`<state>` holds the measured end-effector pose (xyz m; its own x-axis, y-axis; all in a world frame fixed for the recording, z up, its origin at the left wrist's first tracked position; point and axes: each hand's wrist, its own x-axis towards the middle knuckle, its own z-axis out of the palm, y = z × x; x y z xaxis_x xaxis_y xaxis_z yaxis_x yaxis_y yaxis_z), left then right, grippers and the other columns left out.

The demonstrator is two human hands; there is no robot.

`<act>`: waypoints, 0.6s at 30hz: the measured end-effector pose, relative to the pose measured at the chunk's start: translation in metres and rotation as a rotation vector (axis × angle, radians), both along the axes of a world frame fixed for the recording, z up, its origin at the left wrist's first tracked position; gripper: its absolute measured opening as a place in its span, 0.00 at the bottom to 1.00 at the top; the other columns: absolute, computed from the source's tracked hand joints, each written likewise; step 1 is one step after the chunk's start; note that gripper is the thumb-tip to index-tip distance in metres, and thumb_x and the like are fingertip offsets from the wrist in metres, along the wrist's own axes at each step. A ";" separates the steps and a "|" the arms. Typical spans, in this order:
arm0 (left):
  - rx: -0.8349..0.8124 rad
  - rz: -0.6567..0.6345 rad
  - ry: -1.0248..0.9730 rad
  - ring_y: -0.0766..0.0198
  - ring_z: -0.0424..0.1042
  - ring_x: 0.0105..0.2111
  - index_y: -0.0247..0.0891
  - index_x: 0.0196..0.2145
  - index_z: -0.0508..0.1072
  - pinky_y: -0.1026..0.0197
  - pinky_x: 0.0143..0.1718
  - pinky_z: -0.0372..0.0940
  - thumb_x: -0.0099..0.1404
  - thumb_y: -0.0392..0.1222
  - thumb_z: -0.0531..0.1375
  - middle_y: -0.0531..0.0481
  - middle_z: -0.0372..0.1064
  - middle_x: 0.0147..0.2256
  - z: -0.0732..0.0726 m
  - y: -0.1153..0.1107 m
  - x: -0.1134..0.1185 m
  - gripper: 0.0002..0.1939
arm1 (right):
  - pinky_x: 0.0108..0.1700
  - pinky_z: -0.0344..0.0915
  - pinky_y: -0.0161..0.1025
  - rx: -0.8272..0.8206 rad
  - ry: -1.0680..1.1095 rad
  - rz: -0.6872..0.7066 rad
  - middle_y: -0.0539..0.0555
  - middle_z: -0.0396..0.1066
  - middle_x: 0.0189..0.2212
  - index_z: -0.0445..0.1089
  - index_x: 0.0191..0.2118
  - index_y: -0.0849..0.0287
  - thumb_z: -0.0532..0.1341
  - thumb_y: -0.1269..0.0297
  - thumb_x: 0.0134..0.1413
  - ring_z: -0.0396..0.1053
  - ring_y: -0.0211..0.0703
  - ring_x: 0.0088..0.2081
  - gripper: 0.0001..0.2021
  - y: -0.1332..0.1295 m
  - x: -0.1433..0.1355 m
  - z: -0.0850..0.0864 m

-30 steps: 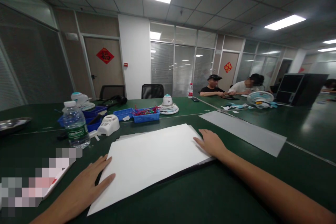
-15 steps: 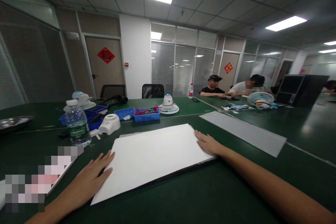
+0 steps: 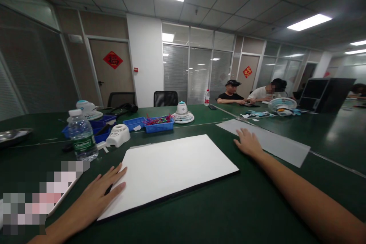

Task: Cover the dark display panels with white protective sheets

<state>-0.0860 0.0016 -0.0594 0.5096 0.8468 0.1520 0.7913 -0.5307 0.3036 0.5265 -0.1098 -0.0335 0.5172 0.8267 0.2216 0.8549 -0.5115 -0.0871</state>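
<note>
A large white sheet of paper (image 3: 171, 171) lies on a thin dark-edged board on the green table, directly before me. Fingers spread, my left hand (image 3: 107, 187) rests on the sheet's left edge and grips nothing. My right hand (image 3: 248, 143) is off the paper, to its right, with fingers apart and nothing in them. It is at the near left edge of a long translucent grey sheet (image 3: 281, 146); whether it touches that sheet I cannot tell.
At left stand a water bottle (image 3: 82, 137) and a white plastic housing (image 3: 118, 135). Farther back are a blue tray (image 3: 158, 126) of coloured wires and a white fan part (image 3: 183, 113). Two people sit at the far right near a fan (image 3: 282, 105) and a black computer case (image 3: 326, 93).
My right hand has left the paper's right edge and moved right toward the grey sheet. The paper now sits more squarely over the board. My left hand has stayed at the left edge.
</note>
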 end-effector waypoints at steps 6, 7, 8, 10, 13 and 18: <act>0.022 -0.015 -0.021 0.44 0.53 0.68 0.52 0.65 0.60 0.33 0.65 0.54 0.71 0.60 0.50 0.49 0.53 0.68 0.009 -0.012 0.003 0.29 | 0.55 0.65 0.63 -0.107 0.014 -0.205 0.67 0.65 0.59 0.64 0.61 0.61 0.54 0.50 0.68 0.67 0.60 0.57 0.25 -0.026 0.049 0.005; 0.024 0.002 -0.020 0.43 0.54 0.67 0.52 0.65 0.61 0.33 0.64 0.54 0.71 0.61 0.50 0.48 0.53 0.68 0.009 -0.014 0.003 0.29 | 0.54 0.68 0.58 -0.117 -0.001 -0.188 0.62 0.66 0.58 0.65 0.60 0.59 0.57 0.51 0.67 0.69 0.54 0.54 0.23 -0.025 0.049 0.004; 0.025 0.018 -0.019 0.42 0.54 0.67 0.51 0.65 0.62 0.33 0.64 0.55 0.70 0.61 0.50 0.48 0.53 0.68 0.009 -0.014 0.003 0.30 | 0.53 0.69 0.55 -0.125 -0.020 -0.166 0.59 0.67 0.56 0.66 0.59 0.58 0.59 0.53 0.65 0.70 0.50 0.52 0.21 -0.022 0.046 0.004; 0.024 0.036 -0.014 0.41 0.55 0.67 0.51 0.65 0.63 0.33 0.64 0.56 0.69 0.63 0.51 0.47 0.53 0.68 0.008 -0.015 0.003 0.31 | 0.51 0.71 0.51 -0.137 -0.064 -0.119 0.58 0.68 0.54 0.67 0.56 0.58 0.61 0.56 0.64 0.70 0.47 0.50 0.19 -0.016 0.035 0.003; 0.028 0.025 -0.007 0.41 0.55 0.67 0.52 0.64 0.65 0.34 0.64 0.55 0.68 0.63 0.53 0.47 0.55 0.68 0.008 -0.014 0.001 0.31 | 0.50 0.71 0.50 -0.125 -0.132 -0.038 0.58 0.68 0.54 0.67 0.56 0.59 0.61 0.56 0.64 0.71 0.47 0.49 0.18 -0.007 0.007 0.003; 0.018 0.030 -0.001 0.39 0.56 0.66 0.53 0.64 0.65 0.34 0.63 0.57 0.67 0.63 0.54 0.48 0.56 0.68 0.010 -0.016 0.000 0.31 | 0.47 0.70 0.49 -0.025 -0.235 0.233 0.60 0.75 0.43 0.71 0.50 0.62 0.55 0.57 0.69 0.74 0.47 0.43 0.15 -0.002 -0.052 0.011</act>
<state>-0.0858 -0.0148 -0.0495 0.4835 0.8591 0.1677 0.8068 -0.5117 0.2953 0.4749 -0.1119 -0.0227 0.2505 0.9233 0.2910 0.9444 -0.2992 0.1364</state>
